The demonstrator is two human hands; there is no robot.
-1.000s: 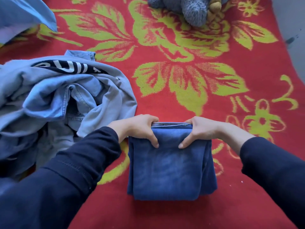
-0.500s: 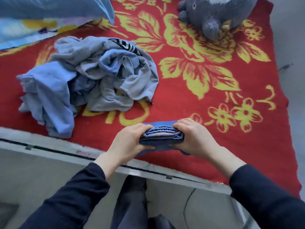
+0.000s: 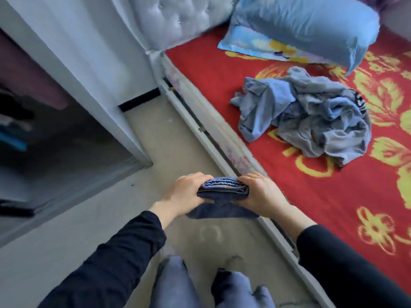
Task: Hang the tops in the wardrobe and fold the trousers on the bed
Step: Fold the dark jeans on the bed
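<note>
Folded dark blue jeans hang in the air over the floor, just off the bed's edge. My left hand grips their left end and my right hand grips their right end. A crumpled heap of light blue and grey clothes lies on the bed's red and yellow floral cover. The open wardrobe is at the left, dark inside, with some garments dimly visible.
A blue pillow lies at the head of the bed by the tufted grey headboard. The wardrobe's white side panel stands between wardrobe and bed. Beige floor runs between them. My legs show at the bottom.
I lifted the folded jeans off the bed and drew them back over the floor. My view swung left, away from the bed, bringing the wardrobe and headboard into sight.
</note>
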